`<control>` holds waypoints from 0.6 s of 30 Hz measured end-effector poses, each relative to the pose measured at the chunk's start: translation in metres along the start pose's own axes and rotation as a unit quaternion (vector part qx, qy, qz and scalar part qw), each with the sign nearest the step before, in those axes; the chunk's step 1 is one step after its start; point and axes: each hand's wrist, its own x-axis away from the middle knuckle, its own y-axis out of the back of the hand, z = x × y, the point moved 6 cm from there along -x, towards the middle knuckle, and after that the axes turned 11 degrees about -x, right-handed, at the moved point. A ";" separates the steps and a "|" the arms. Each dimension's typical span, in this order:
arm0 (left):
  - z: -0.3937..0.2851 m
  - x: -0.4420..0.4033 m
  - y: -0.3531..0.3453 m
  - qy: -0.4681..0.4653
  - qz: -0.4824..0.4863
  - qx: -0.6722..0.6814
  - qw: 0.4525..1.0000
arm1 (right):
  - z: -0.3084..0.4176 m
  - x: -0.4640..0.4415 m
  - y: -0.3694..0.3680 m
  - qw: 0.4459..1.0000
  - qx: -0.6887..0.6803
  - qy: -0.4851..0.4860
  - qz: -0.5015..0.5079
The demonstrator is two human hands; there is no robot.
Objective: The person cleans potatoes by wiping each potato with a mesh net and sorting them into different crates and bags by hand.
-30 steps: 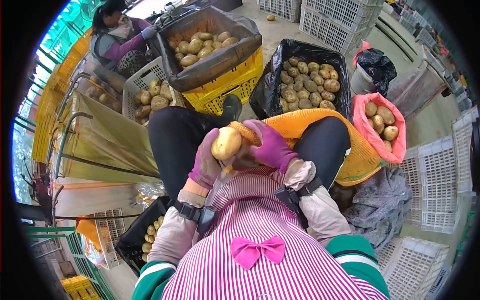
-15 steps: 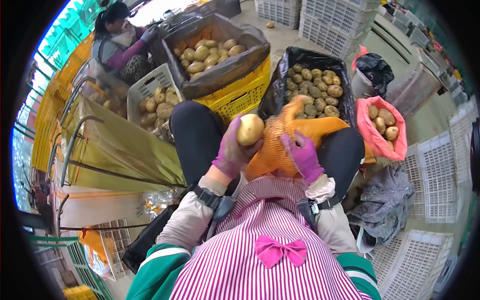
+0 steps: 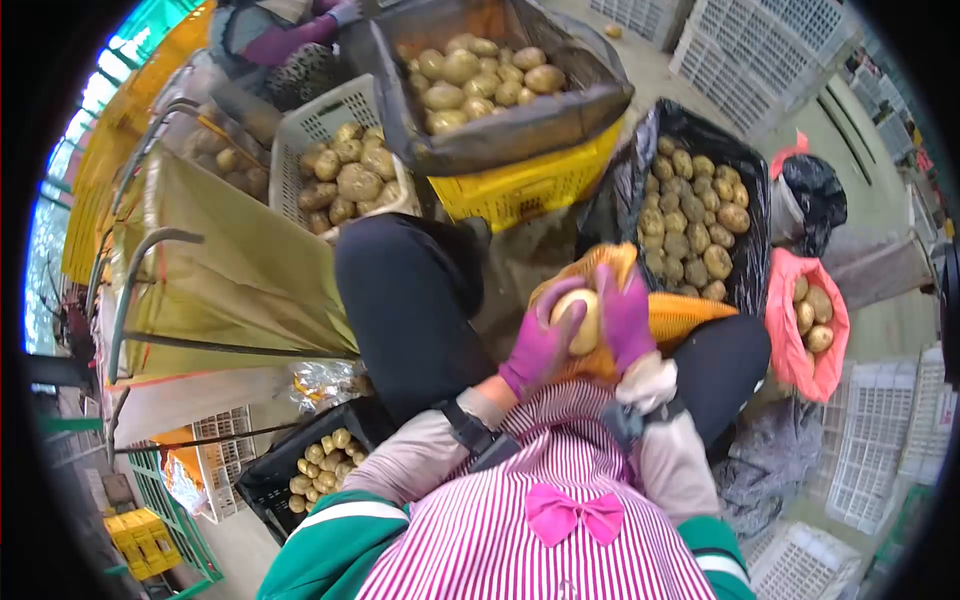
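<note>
Gripping a potato in the left hand, fingers curled around, likely for steadiness; touching orange mesh with the right hand, perhaps to control its folds; unable to tell whether gripping.

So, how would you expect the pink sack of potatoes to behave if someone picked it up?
The pink sack is probably fairly heavy, since several potatoes show inside. Its creased sides look floppy, so it would likely sag when lifted. With the mouth open, potatoes could roll out if it tipped.
</note>
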 end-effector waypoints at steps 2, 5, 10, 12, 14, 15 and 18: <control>-0.027 -0.001 -0.006 -0.012 0.076 0.062 0.995 | -0.023 -0.019 0.015 0.984 -0.132 -0.122 0.011; -0.072 -0.007 0.003 -0.147 0.043 -0.152 0.976 | -0.001 -0.016 0.017 0.994 -0.078 -0.080 -0.020; -0.045 -0.019 0.013 0.126 -0.050 0.094 0.986 | 0.071 0.042 -0.012 0.922 0.283 0.258 0.064; -0.030 -0.027 0.014 -0.081 -0.050 -0.114 0.989 | 0.075 0.043 -0.026 0.885 0.300 0.346 0.085; -0.034 -0.019 0.004 -0.047 -0.051 -0.110 0.992 | 0.056 0.023 -0.004 0.924 0.337 0.174 -0.043; -0.038 -0.014 -0.002 -0.078 -0.044 -0.120 0.989 | 0.050 0.001 0.006 0.970 0.241 -0.002 -0.044; -0.038 -0.017 0.001 -0.100 -0.032 -0.136 0.985 | 0.059 -0.002 0.001 0.983 0.182 0.013 -0.027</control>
